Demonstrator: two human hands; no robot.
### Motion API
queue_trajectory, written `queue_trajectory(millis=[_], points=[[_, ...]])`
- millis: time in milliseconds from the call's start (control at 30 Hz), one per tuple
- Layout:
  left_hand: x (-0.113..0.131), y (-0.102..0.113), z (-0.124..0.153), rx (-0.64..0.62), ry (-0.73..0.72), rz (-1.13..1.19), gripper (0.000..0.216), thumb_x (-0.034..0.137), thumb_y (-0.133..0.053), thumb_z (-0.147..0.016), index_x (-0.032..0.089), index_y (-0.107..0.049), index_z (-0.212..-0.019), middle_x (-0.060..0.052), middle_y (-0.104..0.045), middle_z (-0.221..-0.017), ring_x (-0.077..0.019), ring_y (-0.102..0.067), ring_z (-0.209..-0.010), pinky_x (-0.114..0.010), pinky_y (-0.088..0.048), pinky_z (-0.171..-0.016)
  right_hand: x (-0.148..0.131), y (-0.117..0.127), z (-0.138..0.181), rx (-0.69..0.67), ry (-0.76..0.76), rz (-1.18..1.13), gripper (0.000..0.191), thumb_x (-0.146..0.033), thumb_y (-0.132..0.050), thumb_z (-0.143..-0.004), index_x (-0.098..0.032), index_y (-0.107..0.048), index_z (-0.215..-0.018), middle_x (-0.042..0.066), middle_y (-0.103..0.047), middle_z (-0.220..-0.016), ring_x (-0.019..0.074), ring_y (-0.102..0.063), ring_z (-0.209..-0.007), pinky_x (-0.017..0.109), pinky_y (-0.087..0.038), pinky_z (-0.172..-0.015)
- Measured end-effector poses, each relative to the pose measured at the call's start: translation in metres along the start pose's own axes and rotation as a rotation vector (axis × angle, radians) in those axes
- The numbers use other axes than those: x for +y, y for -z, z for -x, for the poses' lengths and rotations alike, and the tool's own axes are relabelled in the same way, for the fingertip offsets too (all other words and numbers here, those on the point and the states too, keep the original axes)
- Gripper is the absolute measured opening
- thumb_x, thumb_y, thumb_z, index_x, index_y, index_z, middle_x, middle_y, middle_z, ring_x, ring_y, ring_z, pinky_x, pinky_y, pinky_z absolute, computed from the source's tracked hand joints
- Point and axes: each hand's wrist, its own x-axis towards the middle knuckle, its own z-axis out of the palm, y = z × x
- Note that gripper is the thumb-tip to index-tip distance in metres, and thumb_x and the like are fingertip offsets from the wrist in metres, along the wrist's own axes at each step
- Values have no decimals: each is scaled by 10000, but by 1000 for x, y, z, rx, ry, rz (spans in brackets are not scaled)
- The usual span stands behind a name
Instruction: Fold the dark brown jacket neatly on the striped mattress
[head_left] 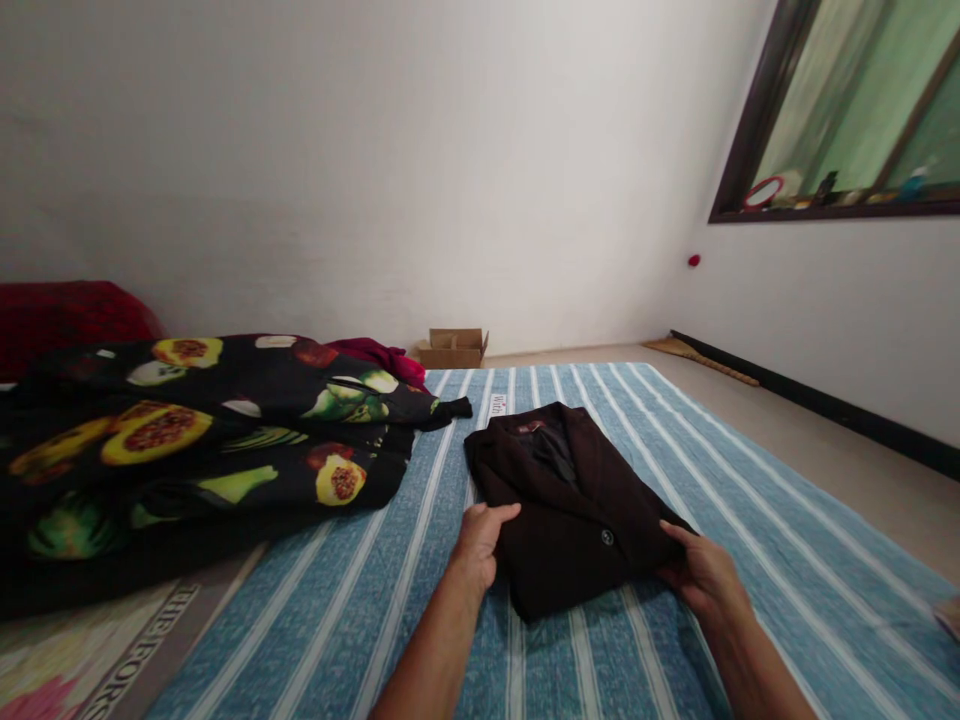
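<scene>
A folded dark brown jacket [570,510] with a visible button lies on a blue-and-white striped mat [750,500]. My left hand [480,540] rests on the jacket's near left edge, fingers curled over the fabric. At the jacket's near right corner my right hand [701,575] pinches the edge of the cloth. Both forearms reach in from the bottom of the view.
A black blanket with a fruit print [187,440] is heaped at the left, with a red cushion [67,310] behind it. A small cardboard box [454,347] sits by the far wall. Bare floor [862,470] and a window [862,110] lie on the right.
</scene>
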Motion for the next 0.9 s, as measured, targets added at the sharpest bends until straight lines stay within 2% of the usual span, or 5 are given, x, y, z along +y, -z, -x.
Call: queue_trajectory(millis=[167, 300, 667, 767, 900], points=[[27, 21, 4, -46, -22, -69, 208, 92, -679, -577, 126, -654, -781, -68, -704, -641, -226, -675, -596, -330, -545, -597, 7, 1, 46, -112, -50, 97, 368, -205, -764, -565, -156, -548, -859, -3, -671, -670, 165, -628, -532, 291, -539, -486], [29, 43, 5, -16, 46, -174, 170, 106, -686, -579, 120, -649, -744, -80, -694, -604, -244, -670, -562, -357, -547, -578, 17, 7, 78, -212, -141, 320, 340, -298, -737, -607, -160, -509, -819, 26, -657, -661, 173, -634, -489, 240, -496, -404], [18, 43, 1, 95, -155, -474, 165, 244, -692, -635, 145, -639, -755, -63, -698, -657, -217, -668, -614, -303, -521, -585, 5, 13, 81, -206, -112, 741, 253, -426, -563, -710, -184, -501, -751, -8, -560, -458, 166, -560, -367, 206, -346, -330], [19, 45, -3, 213, -274, -711, 230, 282, -713, -621, 155, -634, -796, -83, -705, -762, -249, -669, -768, -308, -505, -669, 0, 21, 74, -216, 23, 1076, 283, -470, -522, -740, -196, -519, -668, 4, -556, -448, 170, -546, -379, 231, -322, -367], [31, 34, -1, 380, -417, -1140, 456, 303, -689, -666, 132, -577, -1074, -163, -639, -1094, -288, -582, -1050, -349, -430, -881, -24, 13, 71, -34, 427, 1535, 298, -494, -512, -761, -217, -616, -730, 48, -642, -600, 211, -604, -585, 269, -324, -503]])
